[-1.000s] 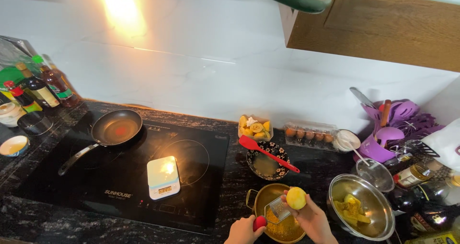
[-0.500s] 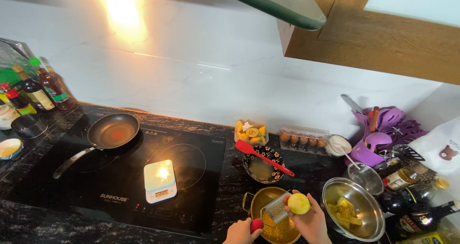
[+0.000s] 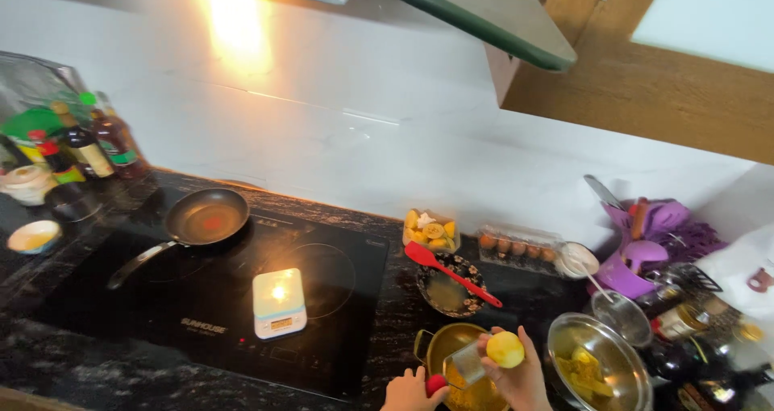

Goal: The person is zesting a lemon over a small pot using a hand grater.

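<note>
My right hand [image 3: 520,379] holds a round yellow fruit [image 3: 505,349] over a small brass-coloured pot [image 3: 439,345] at the bottom edge of the head view. A small clear glass [image 3: 463,364] sits tilted against the same hand, above the pot's yellow contents. My left hand [image 3: 407,392] is at the pot's near rim, fingers closed around a small red object [image 3: 436,383]. Both hands are cut off by the frame's lower edge.
A black induction hob [image 3: 210,298] carries a frying pan [image 3: 205,217] and a white kitchen scale [image 3: 279,302]. A red spatula [image 3: 447,270] lies across a dark bowl. A steel bowl [image 3: 601,363], strainer [image 3: 627,314], egg tray [image 3: 516,246], fruit tub [image 3: 430,231] and bottles [image 3: 89,145] stand around.
The view has tilted up slightly, so the hands and pot sit lower in frame. My right hand keeps the yellow fruit over the pot; the hands have barely moved.
</note>
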